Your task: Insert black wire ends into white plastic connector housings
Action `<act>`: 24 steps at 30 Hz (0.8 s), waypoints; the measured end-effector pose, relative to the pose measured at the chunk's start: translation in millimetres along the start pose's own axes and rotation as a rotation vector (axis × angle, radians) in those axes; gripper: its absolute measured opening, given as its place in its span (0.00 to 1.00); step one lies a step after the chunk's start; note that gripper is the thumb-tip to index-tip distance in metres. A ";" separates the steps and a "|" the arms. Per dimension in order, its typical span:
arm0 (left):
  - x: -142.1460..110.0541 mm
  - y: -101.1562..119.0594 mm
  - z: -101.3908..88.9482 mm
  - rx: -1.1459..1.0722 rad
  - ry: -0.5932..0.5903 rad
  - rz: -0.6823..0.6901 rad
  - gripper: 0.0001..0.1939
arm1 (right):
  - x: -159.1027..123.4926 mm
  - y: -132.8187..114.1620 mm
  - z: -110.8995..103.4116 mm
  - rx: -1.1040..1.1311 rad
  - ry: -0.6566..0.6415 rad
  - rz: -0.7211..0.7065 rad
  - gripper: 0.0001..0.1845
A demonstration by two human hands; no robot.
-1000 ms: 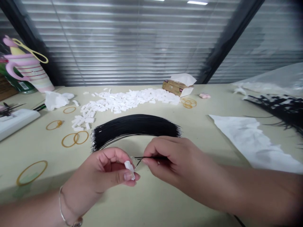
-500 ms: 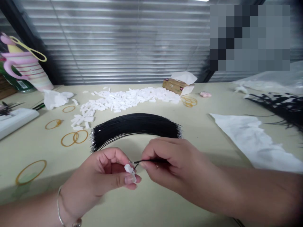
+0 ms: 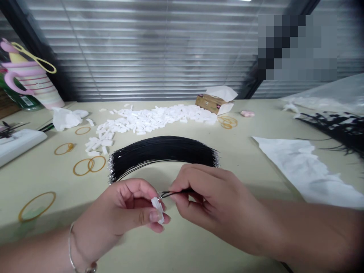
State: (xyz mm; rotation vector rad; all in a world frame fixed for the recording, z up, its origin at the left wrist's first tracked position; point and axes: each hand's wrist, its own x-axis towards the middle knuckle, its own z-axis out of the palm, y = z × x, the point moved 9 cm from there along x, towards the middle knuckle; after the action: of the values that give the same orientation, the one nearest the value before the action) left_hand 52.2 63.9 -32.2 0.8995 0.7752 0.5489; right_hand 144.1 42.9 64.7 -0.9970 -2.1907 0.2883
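Note:
My left hand pinches a small white plastic connector between thumb and fingertips. My right hand pinches a thin black wire whose bare metal tip reaches the top end of the connector. I cannot tell if the tip is inside it. Just beyond my hands, a wide arched bundle of black wires lies on the table, with silvery bare ends at both sides. Its lower left end is close to my left fingers.
A heap of white connectors lies beyond the bundle, with several rubber bands scattered around. Also on the pale table are a tissue box, a white sheet, a second black wire bunch and a pink cup.
My right hand has brought the wire tip from just beside the connector to its top end. The connector has tilted slightly in my left fingers, and the view has shifted a little.

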 end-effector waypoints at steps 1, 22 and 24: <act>0.0 -0.2 -0.1 0.002 0.001 -0.002 0.05 | -0.5 0.0 0.5 0.004 -0.006 0.000 0.06; -1.6 -1.0 -2.2 0.020 -0.004 -0.016 0.06 | -2.0 0.0 3.7 0.009 -0.030 -0.024 0.06; -2.1 -1.2 -2.4 0.020 -0.003 -0.018 0.06 | -1.7 0.4 4.7 0.006 -0.043 -0.015 0.06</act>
State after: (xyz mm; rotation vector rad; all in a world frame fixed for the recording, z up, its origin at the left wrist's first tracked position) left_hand 49.1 62.9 -33.3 0.9110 0.7863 0.5244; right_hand 141.9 42.3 60.2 -0.9785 -2.2337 0.3121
